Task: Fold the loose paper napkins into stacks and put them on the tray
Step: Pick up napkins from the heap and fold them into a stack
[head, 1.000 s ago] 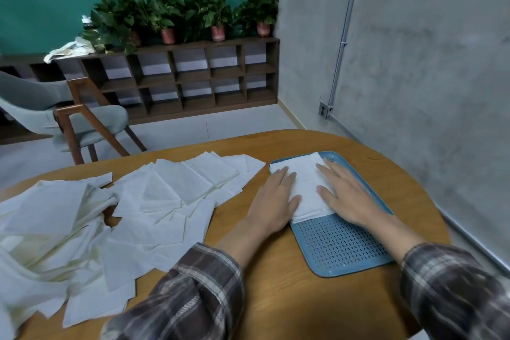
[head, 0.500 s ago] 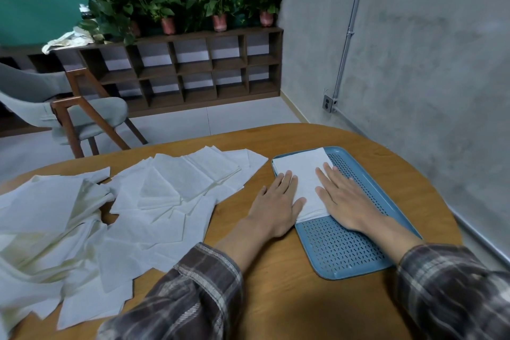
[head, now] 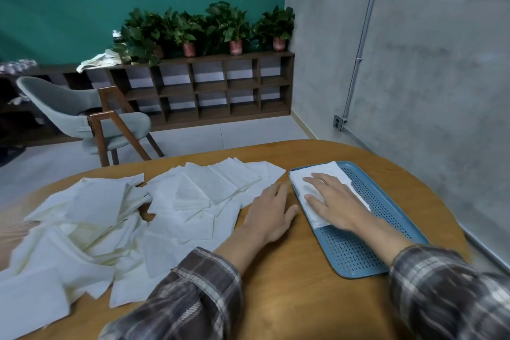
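A blue perforated tray [head: 356, 254] lies on the right side of the round wooden table [head: 289, 298]. A folded stack of white napkins [head: 303, 174] sits in the tray's far left part. My right hand [head: 335, 203] lies flat on that stack with its fingers straight. My left hand [head: 269, 212] rests flat on the bare table just left of the tray, between the tray and the loose napkins [head: 116, 223]. Those loose napkins are spread in a wide pile over the table's left half, some flat, some crumpled.
A grey chair with wooden legs [head: 91, 119] stands on the floor beyond the table. A low wooden shelf with potted plants [head: 209, 85] runs along the green back wall. A grey concrete wall [head: 427, 63] is close on the right.
My left hand has slid off the napkin stack leftward onto the table. My right hand stays on the stack. The view has tilted up.
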